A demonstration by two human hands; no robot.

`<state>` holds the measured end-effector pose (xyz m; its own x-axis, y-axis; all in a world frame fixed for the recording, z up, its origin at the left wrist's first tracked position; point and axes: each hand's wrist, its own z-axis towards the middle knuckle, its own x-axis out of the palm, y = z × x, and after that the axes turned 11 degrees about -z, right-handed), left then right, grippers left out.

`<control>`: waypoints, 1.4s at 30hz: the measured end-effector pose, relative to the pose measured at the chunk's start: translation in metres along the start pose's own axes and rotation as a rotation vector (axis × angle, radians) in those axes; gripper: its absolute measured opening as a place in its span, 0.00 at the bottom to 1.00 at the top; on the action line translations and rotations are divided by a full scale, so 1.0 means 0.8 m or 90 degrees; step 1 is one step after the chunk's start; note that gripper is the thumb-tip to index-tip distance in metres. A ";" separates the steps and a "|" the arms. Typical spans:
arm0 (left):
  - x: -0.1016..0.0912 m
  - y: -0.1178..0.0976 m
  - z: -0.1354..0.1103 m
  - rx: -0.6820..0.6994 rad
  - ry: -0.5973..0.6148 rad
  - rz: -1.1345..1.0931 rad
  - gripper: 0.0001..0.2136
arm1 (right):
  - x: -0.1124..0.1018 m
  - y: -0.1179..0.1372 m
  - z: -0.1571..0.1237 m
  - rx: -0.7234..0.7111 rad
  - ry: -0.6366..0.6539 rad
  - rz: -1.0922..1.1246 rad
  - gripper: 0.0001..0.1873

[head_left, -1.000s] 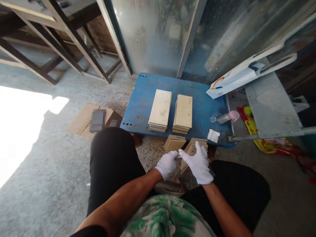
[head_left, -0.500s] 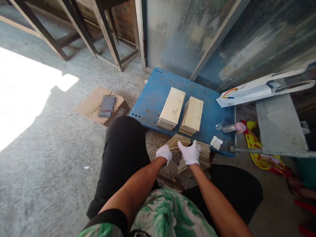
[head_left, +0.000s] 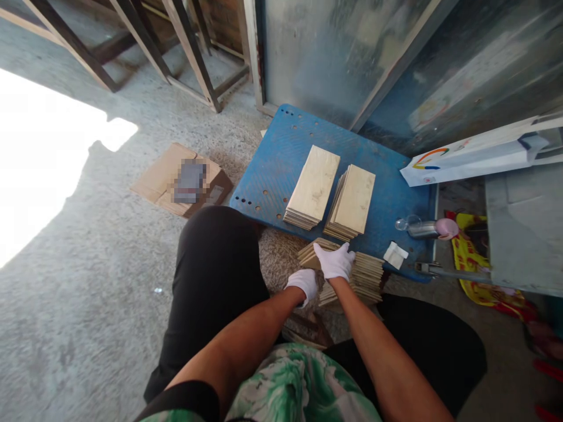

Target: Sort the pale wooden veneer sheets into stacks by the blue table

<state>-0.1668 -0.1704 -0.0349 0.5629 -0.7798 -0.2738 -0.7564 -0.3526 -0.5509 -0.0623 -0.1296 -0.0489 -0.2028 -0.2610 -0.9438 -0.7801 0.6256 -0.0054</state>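
Note:
Both of my hands wear white gloves and work low between my knees, at the near edge of the blue platform. My right hand (head_left: 335, 262) grips a fanned bunch of thin wooden boards (head_left: 307, 254), thumb spread to the left and fingers over the right side. Just below and left is my left hand (head_left: 303, 285), close under the bunch, its fingertips hidden. A taller pile of similar boards (head_left: 368, 276) lies right of and beneath my right hand. On the platform two neat stacks sit side by side, a left stack (head_left: 313, 181) and a right stack (head_left: 352, 199).
The blue platform (head_left: 264, 170) also bears a small white paper (head_left: 395, 254), a metal bottle with a pink end (head_left: 428, 229) and a white paper bag (head_left: 470, 155). A cardboard box (head_left: 160, 176) stands on the floor at left. Metal-framed panels (head_left: 316, 64) rise behind.
My left hand has moved down and right, away from the boards' left edge. My right hand has shifted slightly up and left, still on the bunch. The camera view has shifted a little.

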 end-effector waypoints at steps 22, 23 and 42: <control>-0.002 -0.011 -0.002 0.004 0.040 0.033 0.21 | -0.099 -0.001 0.086 -0.051 -0.075 0.011 0.59; -0.002 -0.011 -0.002 0.002 0.040 0.032 0.21 | -0.101 0.006 0.090 -0.056 -0.067 -0.004 0.61; -0.001 -0.010 0.005 -0.019 0.055 -0.012 0.21 | -0.104 0.079 0.114 0.060 0.088 -0.099 0.76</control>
<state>-0.1601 -0.1646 -0.0339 0.5468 -0.8145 -0.1940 -0.7567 -0.3816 -0.5308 -0.0406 -0.0015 -0.0011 -0.1684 -0.4544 -0.8748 -0.7511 0.6338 -0.1846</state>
